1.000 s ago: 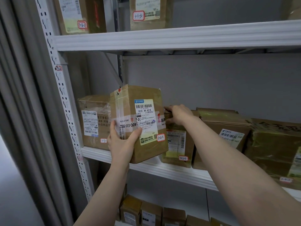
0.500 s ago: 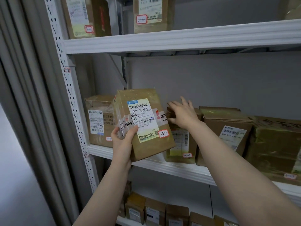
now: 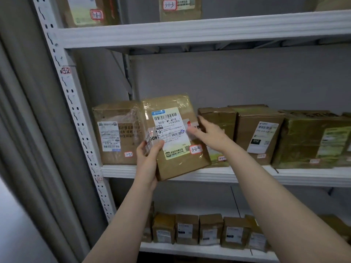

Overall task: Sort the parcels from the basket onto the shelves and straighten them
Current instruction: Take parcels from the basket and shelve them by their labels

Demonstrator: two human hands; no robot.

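A brown taped parcel with a white label and a red-edged tag reading 3-2-2 is tilted at the front of the middle shelf. My left hand grips its lower left corner, thumb across the front. With fingers straight, my right hand touches the parcel's right edge, in front of a narrow brown parcel that stands on the shelf. To the left stands another boxed parcel. The basket is out of view.
More parcels and a green-taped one fill the middle shelf to the right. The upper shelf carries tagged parcels. Several small boxes line the lower shelf. A perforated steel upright and a grey curtain bound the left side.
My right hand left the narrow parcel behind and came to the held parcel's right edge. The held parcel has dropped lower toward the shelf gap, tilting clockwise.
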